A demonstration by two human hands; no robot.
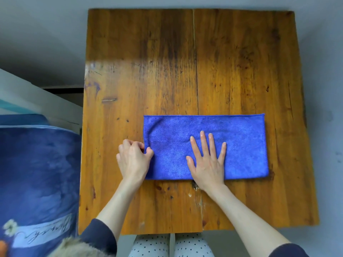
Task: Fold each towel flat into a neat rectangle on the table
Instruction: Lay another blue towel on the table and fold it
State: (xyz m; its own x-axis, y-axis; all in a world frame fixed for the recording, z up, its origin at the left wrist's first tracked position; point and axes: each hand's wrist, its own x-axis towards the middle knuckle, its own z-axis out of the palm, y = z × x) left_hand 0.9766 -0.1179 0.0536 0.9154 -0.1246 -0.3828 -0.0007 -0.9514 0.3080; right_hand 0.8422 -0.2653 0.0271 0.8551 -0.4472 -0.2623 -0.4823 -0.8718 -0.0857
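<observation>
Blue towel [241, 145] (folded) lies on wooden table [141, 71] beside patterned bedding [37, 173].

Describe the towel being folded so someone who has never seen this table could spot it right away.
Start at the wooden table. On its near right part lies a blue towel, a flat rectangle, long side left to right. It is the only cloth there, with the right hand flat on it and the left hand pinching its left edge.
</observation>
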